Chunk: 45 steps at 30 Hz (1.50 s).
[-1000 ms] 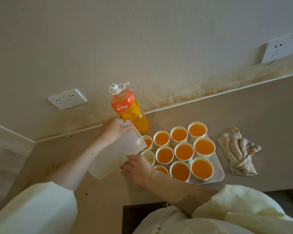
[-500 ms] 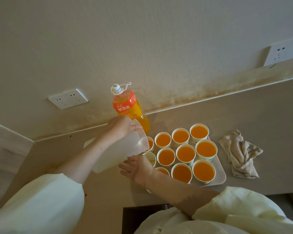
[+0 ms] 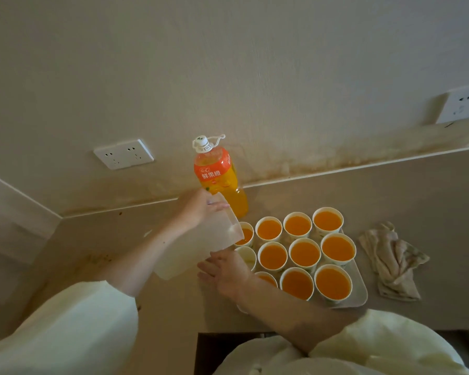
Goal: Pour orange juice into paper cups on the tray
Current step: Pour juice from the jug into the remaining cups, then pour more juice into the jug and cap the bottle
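A pale jug (image 3: 201, 247) is gripped near its rim by the left hand (image 3: 198, 209) and tilted over the tray's (image 3: 359, 299) left cups (image 3: 245, 234). The right hand (image 3: 228, 272) is laid open beside the near-left cups. A juice bottle (image 3: 217, 177) is stood behind.

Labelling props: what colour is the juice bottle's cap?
White, with a white loop strap; the juice bottle's cap shows clearly in the head view.

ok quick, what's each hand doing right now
Left hand: closed on the jug, tipped toward the cups.
Right hand: open, fingers spread, holding nothing, resting by the tray.
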### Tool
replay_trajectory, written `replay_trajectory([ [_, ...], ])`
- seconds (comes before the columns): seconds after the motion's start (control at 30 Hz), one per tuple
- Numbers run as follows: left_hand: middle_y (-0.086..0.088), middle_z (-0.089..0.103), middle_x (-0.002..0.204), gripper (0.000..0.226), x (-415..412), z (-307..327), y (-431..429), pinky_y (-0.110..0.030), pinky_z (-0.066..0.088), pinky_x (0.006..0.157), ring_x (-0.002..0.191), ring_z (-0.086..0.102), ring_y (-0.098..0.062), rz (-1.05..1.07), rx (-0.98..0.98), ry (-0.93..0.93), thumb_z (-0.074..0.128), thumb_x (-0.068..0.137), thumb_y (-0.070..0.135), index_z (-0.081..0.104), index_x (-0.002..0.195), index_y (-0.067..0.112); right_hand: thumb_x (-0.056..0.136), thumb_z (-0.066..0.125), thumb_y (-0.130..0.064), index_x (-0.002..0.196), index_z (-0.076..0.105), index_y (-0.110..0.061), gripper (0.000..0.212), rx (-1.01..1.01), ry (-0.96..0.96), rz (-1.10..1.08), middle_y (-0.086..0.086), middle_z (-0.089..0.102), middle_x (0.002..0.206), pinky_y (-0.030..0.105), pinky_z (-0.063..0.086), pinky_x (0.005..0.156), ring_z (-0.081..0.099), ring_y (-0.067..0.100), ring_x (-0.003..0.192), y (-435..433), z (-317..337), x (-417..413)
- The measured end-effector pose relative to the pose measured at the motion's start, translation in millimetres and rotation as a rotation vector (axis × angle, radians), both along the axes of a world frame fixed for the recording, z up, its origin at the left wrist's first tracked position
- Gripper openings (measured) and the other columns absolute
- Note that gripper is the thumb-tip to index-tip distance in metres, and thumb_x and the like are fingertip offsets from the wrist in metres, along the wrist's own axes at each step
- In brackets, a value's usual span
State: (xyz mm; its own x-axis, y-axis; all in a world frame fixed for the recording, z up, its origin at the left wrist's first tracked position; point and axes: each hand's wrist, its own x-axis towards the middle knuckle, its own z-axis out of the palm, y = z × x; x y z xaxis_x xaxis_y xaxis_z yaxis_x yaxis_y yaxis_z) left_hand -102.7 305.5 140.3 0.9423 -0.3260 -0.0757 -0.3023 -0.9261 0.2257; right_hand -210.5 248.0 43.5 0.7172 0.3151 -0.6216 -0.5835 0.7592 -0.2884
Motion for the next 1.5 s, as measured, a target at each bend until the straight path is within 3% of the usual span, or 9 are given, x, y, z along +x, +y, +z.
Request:
replay_trajectory([
  [0.23,0.005,0.028,0.051,0.055,-14.8,-15.3,35.2,-0.032,0.02,0.052,0.046,0.027,-0.012,0.091,-0.205,0.024,0.064,0.084,0.047,0.027,0.055,0.019,0.094,0.044,-0.004,0.147,0.032,0.005,0.055,-0.005,-0.016,0.03,0.027,0.015,0.154,0.045,0.025,0.118,0.016,0.04,0.144,-4.5,11.6,-13.5],
  [0.33,0.005,0.028,0.052,0.053,-27.7,-15.5,43.8,-0.032,0.021,0.053,0.048,0.028,-0.012,0.141,-0.214,-0.035,0.059,0.087,0.05,0.028,0.057,0.019,0.096,0.042,-0.003,0.147,0.031,0.002,0.052,-0.028,-0.065,0.05,0.027,0.03,0.152,0.048,0.025,0.118,0.028,0.042,0.142,-9.2,15.0,-16.6],
  [0.4,0.006,0.031,0.053,0.051,-35.5,-15.5,48.6,-0.032,0.022,0.053,0.049,0.031,-0.013,0.183,-0.235,-0.069,0.053,0.091,0.05,0.029,0.058,0.019,0.097,0.039,-0.001,0.139,0.045,-0.003,0.042,-0.063,-0.143,0.058,0.02,0.061,0.12,0.04,0.049,0.094,0.059,0.034,0.111,-13.9,24.8,-21.7],
  [0.53,0.002,0.046,0.056,0.05,-46.8,-14.8,59.3,-0.034,0.032,0.053,0.054,0.048,-0.022,0.27,-0.371,-0.13,0.044,0.095,0.052,0.043,0.062,0.014,0.096,0.031,0.008,0.111,0.054,-0.01,0.033,-0.148,-0.321,0.053,0.002,0.069,0.068,0.028,0.053,0.051,0.066,0.014,0.058,-22.2,37.1,-26.1],
  [0.63,0.002,0.052,0.058,0.045,-56.3,-3.7,59.0,-0.04,0.042,0.058,0.058,0.055,-0.023,0.29,-0.488,-0.159,0.046,0.096,0.046,0.049,0.066,0.012,0.096,0.042,0.003,0.127,0.044,-0.021,0.038,-0.259,-0.369,0.028,0.002,0.066,0.105,0.023,0.05,0.057,0.064,0.014,0.089,-28.6,43.4,-23.5],
  [0.9,-0.007,0.046,0.068,0.05,-52.5,38.3,16.4,-0.035,0.036,0.061,0.062,0.044,-0.018,0.193,-0.723,-0.249,0.046,0.094,0.042,0.043,0.068,0.0,0.086,0.063,-0.004,0.143,0.038,-0.021,0.064,-0.474,-0.529,-0.103,0.004,0.059,0.131,0.038,0.047,0.087,0.057,0.024,0.114,-73.6,63.5,6.2],
  [1.13,0.002,0.046,0.08,0.026,-19.6,50.7,-45.9,-0.014,0.037,0.07,0.068,0.051,0.004,0.143,-0.928,-0.069,0.045,0.099,0.012,0.052,0.075,0.005,0.086,0.067,-0.009,0.145,0.035,-0.022,0.069,-0.614,-0.635,-0.203,0.006,0.055,0.135,0.031,0.051,0.083,0.055,0.025,0.121,-148.3,78.5,30.9],
  [1.27,-0.013,0.055,0.101,0.029,11.8,30.4,-72.7,-0.026,0.037,0.077,0.088,0.049,-0.015,0.154,-0.892,0.117,0.039,0.102,0.021,0.058,0.082,0.013,0.073,0.068,-0.025,0.14,0.039,-0.029,0.073,-0.773,-0.64,-0.191,-0.001,0.053,0.135,0.034,0.049,0.093,0.054,0.02,0.12,-190.3,78.9,47.4],
  [1.5,-0.009,0.062,0.091,0.029,53.6,-21.8,-114.6,-0.04,0.044,0.092,0.089,0.054,-0.022,0.41,-0.959,0.304,0.043,0.101,0.022,0.061,0.081,0.014,0.091,0.06,-0.002,0.133,0.041,-0.023,0.05,-0.839,-0.55,-0.071,0.011,0.053,0.135,0.03,0.042,0.088,0.052,0.025,0.12,-249.8,39.2,82.3],
])
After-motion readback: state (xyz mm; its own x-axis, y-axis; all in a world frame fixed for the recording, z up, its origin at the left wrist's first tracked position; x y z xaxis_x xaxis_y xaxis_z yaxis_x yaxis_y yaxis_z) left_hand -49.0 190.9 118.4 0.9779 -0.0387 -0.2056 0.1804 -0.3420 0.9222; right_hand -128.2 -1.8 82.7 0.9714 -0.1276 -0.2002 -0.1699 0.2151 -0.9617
